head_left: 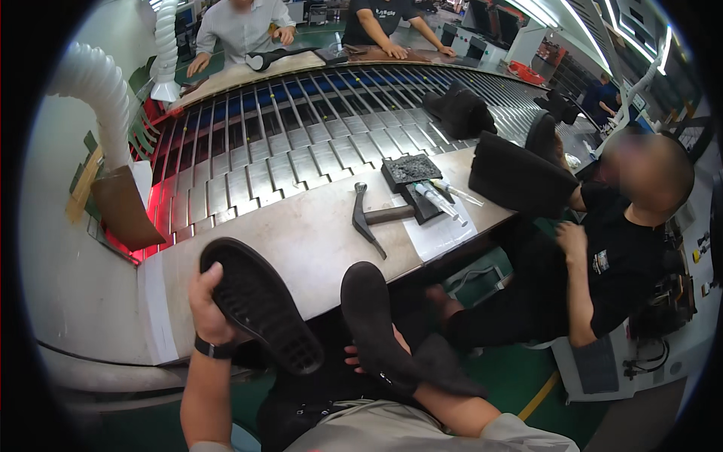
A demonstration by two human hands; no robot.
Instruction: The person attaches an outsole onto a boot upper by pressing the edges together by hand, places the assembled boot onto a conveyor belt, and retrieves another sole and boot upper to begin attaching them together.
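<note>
My left hand (pixel 208 305) grips the edge of a black shoe sole (pixel 260 297), its hollow, ribbed inner side turned up. In my right hand (pixel 403 343) rests a dark boot upper (pixel 367 309), its bottom facing up and its shaft lying over my forearm. The boot hides most of that hand; only some fingertips and part of the palm show. Sole and boot are apart, side by side over my lap at the worktable's (pixel 309 226) near edge. Beyond them a hammer (pixel 388 215) lies on the table, its handle against a black block (pixel 410 172).
Syringe-like tubes (pixel 444 203) lie on white paper (pixel 437 239) beside the block. A slatted metal conveyor (pixel 324 128) runs behind, carrying dark boots (pixel 459 109). To the right a co-worker (pixel 602 248) handles a black boot (pixel 520 177). White ducting (pixel 94 90) hangs at left; others stand across the conveyor.
</note>
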